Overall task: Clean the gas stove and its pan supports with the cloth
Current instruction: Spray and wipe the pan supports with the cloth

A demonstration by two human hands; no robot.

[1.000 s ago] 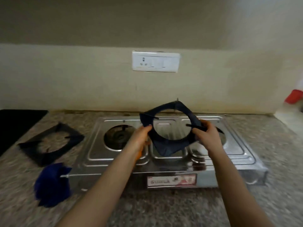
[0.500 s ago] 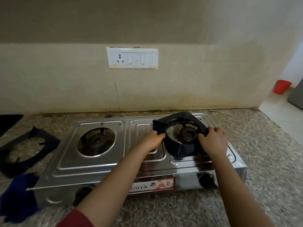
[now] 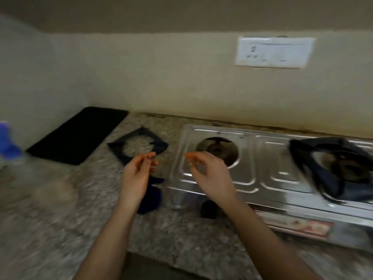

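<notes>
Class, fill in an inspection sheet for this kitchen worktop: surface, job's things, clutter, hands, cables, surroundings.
Surface: speckled stone counter.
Job's things: steel gas stove; one pan support on its right burner; second pan support on the counter; blue cloth beside the stove.
Clutter: black mat; blurred bottle with blue top.
Hands: left hand, right hand, both empty, fingers loosely curled.
Cables: nothing seen.
Surroundings: wall switchboard.

Home kitchen: steel gas stove [image 3: 252, 170] on speckled granite counter [image 3: 181, 235].
</notes>
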